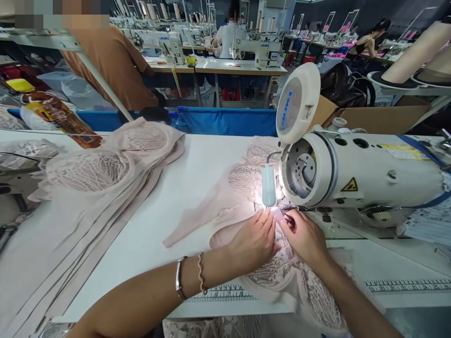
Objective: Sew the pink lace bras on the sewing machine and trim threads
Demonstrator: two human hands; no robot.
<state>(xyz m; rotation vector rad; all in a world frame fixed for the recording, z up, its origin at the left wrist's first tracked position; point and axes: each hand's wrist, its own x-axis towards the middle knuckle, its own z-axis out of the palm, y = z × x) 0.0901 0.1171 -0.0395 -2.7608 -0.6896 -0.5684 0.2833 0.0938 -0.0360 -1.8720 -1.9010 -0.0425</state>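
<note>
A pale pink lace bra [269,274] lies under the head of a white sewing machine [366,169] and spreads over the table's front edge. My left hand [255,237] rests on its fabric just left of the needle area, fingers together and closed on the cloth. Close beside it, my right hand [305,234] is closed, pinching the fabric at the right. A small dark thing shows between its thumb and fingers; its kind cannot be made out. A lit lamp [268,185] hangs above my fingertips. The needle and the stitching spot are hidden.
Stacked pale pink bra pieces [148,164] cover the table's left side, with a bottle [59,112] of brown drink behind. A ruler strip [225,293] runs along the front. Past the blue cloth trough [225,121], a co-worker [112,65] sits near more sewing machines [264,51].
</note>
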